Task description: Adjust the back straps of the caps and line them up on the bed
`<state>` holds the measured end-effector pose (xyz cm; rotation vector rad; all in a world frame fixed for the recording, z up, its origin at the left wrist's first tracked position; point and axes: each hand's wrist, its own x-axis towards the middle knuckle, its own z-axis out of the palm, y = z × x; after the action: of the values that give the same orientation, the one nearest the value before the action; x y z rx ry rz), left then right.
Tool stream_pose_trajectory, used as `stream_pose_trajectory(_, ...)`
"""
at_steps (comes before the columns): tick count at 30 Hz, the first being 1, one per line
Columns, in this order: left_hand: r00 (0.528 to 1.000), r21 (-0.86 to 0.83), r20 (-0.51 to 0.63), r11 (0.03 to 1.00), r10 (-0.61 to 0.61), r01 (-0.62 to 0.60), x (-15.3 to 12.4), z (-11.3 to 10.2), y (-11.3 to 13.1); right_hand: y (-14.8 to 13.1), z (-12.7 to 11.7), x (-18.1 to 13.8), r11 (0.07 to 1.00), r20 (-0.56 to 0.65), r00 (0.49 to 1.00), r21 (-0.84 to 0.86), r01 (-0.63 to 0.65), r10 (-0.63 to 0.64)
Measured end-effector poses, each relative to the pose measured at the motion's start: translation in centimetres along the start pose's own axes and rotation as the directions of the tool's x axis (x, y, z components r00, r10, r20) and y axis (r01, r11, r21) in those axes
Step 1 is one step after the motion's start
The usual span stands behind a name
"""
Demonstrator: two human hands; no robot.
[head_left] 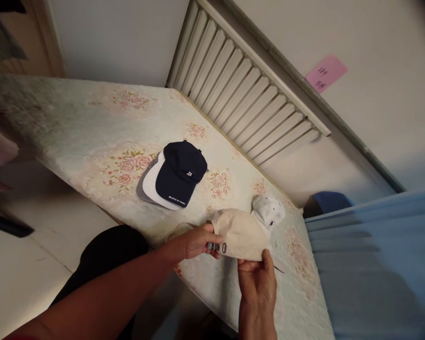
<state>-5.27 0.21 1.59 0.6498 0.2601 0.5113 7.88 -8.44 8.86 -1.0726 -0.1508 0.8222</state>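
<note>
Between my two hands, above the bed's near edge, is a beige baseball cap point(239, 231). My left hand point(198, 242) pinches its left end, by the strap and metal buckle point(216, 246). With thumb and fingers, my right hand point(258, 271) grips the cap's lower right edge. Just behind it a white cap point(269, 210) with small dark marks lies on the bed, partly covered from view. Farther left rests a navy cap point(184, 165) with white lettering on its brim, stacked over a white-brimmed cap point(150, 184).
The caps lie on a bed with a floral cover point(92, 113). A slatted metal headboard point(248, 85) stands along the wall, with a pink note point(326, 72) above it. A blue curtain point(371, 264) hangs at the right, near a dark blue object point(329, 202).
</note>
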Motion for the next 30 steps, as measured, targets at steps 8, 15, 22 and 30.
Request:
stream_pose_trajectory(8,1.000,0.000,0.019,1.000,0.022,-0.022,0.1,0.1,-0.2,-0.1,-0.2,0.4,1.000,0.029,0.999,0.019,-0.020,0.020)
stream_pose_trajectory(15,0.999,0.020,-0.037,0.999,0.033,-0.033,0.4,-0.1,-0.5,-0.4,-0.4,0.9,0.997,0.003,0.998,0.047,-0.062,0.062)
stream_pose_trajectory(22,0.999,0.018,-0.031,1.000,-0.007,0.007,0.4,0.0,-0.5,1.7,0.8,-1.3,0.996,0.113,0.994,-0.085,0.012,-0.002)
stream_pose_trajectory(30,0.998,0.042,-0.067,0.999,-0.009,0.012,0.3,-0.2,-0.5,3.8,0.5,-1.7,0.970,0.134,0.991,-0.244,0.027,0.006)
